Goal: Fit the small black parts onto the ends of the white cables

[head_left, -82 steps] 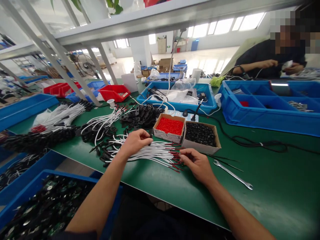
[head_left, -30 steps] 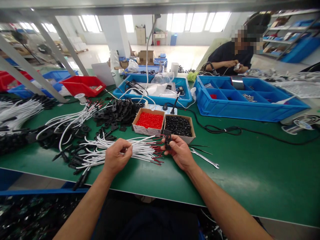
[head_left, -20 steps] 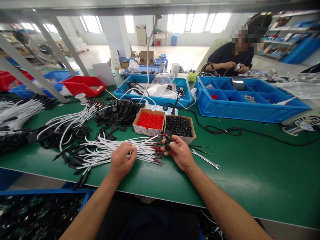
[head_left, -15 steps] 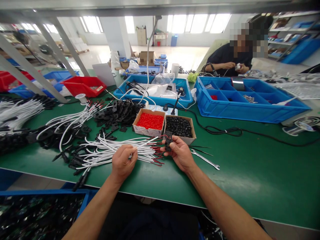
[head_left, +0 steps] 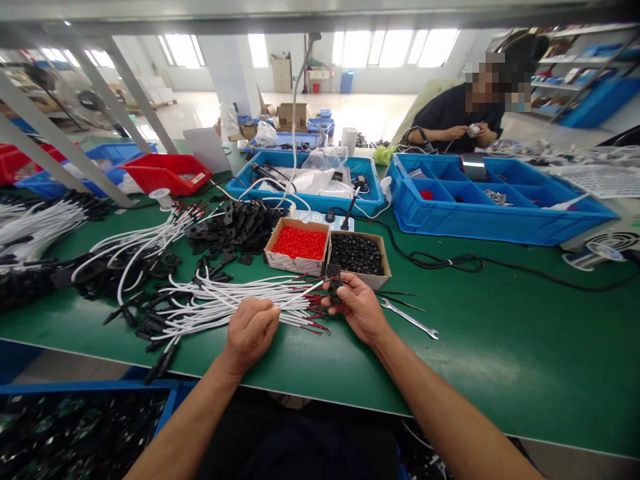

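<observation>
In the middle of the frame, the left hand (head_left: 253, 330) pinches one white cord (head_left: 303, 295). The right hand (head_left: 365, 310) holds a black piece (head_left: 335, 288) at its tip. I cannot tell if they are joined. Left of middle, a big pile of cords (head_left: 210, 300) has red ends (head_left: 316, 308) with no black piece on.

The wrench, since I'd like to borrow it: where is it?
In the head view, the wrench lies on the green table, right of the right hand, near the box of black pieces.
</observation>
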Tool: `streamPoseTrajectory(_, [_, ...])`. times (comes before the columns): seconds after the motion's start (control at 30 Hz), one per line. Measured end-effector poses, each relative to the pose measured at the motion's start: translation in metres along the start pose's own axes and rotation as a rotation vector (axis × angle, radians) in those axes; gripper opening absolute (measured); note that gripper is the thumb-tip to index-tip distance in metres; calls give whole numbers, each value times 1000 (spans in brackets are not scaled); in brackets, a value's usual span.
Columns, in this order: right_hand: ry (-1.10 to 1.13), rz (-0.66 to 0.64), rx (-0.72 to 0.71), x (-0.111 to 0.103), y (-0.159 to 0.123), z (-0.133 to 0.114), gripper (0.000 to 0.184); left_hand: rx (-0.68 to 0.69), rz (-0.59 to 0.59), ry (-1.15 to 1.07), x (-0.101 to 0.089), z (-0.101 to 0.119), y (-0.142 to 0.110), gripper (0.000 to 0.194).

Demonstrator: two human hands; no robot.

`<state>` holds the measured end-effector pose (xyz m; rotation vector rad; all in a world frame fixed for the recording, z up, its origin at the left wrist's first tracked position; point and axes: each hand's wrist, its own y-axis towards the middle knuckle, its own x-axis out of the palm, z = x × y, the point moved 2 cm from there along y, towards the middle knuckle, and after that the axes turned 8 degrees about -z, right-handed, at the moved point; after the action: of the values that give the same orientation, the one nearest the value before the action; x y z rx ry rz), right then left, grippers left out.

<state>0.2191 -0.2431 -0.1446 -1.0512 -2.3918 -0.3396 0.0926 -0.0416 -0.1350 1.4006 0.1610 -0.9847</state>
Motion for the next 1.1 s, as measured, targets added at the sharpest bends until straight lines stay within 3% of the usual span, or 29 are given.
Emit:
streamPoseTrajectory(0.17, [-49, -47, 27, 1, 0, 2, 44, -70, -82, -139, 7, 0, 2, 26])
streamPoseTrajectory(0.33, [-152, -6, 20, 0, -1, 0, 43, -190, -115, -225, 8, -2, 10, 13])
streamPoseTrajectory(0.5, [-321, -120, 73, 7, -3, 8, 41, -309, -179, -294, 12, 2, 14, 3])
streamPoseTrajectory(0.63, [-488, -171, 50, 13, -6, 17, 40, -452, -299, -474, 25, 13, 17, 41])
streamPoseTrajectory(0.77, [-670, -224, -87, 12, -7, 10, 26, -427, -387, -463, 32, 21, 28, 31])
streamPoseTrajectory(0.87, [-658, -84, -149, 4, -5, 1, 25, -475, -369, -452, 29, 20, 34, 20])
streamPoseTrajectory(0.97, [-461, 73, -126, -2, -4, -1, 27, -561, -386, -423, 22, 17, 37, 12])
streamPoseTrajectory(1.1, [-195, 168, -141, -4, -3, -1, 27, -641, -379, -302, 14, 4, 37, 22])
